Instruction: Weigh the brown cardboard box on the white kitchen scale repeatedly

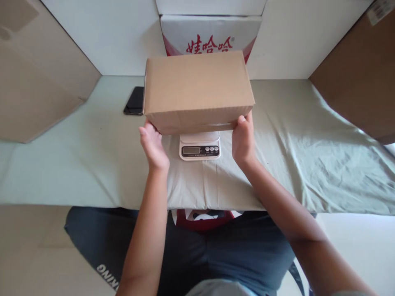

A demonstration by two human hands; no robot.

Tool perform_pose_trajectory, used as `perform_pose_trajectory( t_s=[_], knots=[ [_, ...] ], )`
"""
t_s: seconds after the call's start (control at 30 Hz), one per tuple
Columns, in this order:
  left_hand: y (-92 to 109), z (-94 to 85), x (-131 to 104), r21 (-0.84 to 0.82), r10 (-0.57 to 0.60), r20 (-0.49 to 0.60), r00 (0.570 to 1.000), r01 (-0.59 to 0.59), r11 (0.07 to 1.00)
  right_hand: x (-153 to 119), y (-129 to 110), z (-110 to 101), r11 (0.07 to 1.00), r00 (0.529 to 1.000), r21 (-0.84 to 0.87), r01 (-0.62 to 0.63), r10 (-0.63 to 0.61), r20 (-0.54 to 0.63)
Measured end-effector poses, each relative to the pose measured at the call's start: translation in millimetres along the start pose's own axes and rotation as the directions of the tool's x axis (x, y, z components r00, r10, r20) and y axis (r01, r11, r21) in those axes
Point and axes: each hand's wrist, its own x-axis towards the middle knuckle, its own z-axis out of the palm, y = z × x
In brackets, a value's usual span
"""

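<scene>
A closed brown cardboard box (pixel 199 84) is gripped between my two hands, over a white digital kitchen scale (pixel 200 152). My left hand (pixel 153 144) supports its near left corner, the thumb out to the side and the other fingers hidden under the box. At the near right corner my right hand (pixel 243 137) holds on, with its thumb against the front face. The box hides the back of the scale; whether the two touch I cannot tell. The scale's display panel and several round buttons face me.
A black phone (pixel 135 101) lies left of the box, partly covered by it. Green cloth (pixel 123 168) covers the table. Large cardboard boxes stand at the left (pixel 40 78) and right (pixel 361 74). Behind is a white carton (pixel 212 31) with red lettering against white panels.
</scene>
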Motion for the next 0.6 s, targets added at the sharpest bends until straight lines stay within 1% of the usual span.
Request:
perform_pose_trajectory(
  t_s=[0.1,0.2,0.37,0.43,0.6],
  knots=[
    [-10,1.9,1,0.017,-0.027,-0.013,1.000,0.027,0.999,-6,4,-1,1.000,1.000,0.002,-0.019,0.019,-0.013],
    [-18,-0.6,5,0.050,-0.065,-0.032,0.997,0.067,0.996,-6,9,-1,0.999,0.999,0.013,-0.046,0.047,-0.023],
    [-24,-2.3,1,0.060,-0.091,-0.074,0.993,0.096,0.994,-6,18,-2,0.997,0.997,0.047,-0.062,0.064,-0.046],
    [-26,-1.2,-1,0.070,-0.080,-0.100,0.992,0.088,0.994,-7,20,-2,0.996,0.996,0.051,-0.068,0.071,-0.054],
    [-31,-0.6,-3,0.091,-0.018,-0.094,0.995,0.026,0.995,-8,22,-2,0.996,0.995,0.052,-0.076,0.080,-0.064]
  ],
)
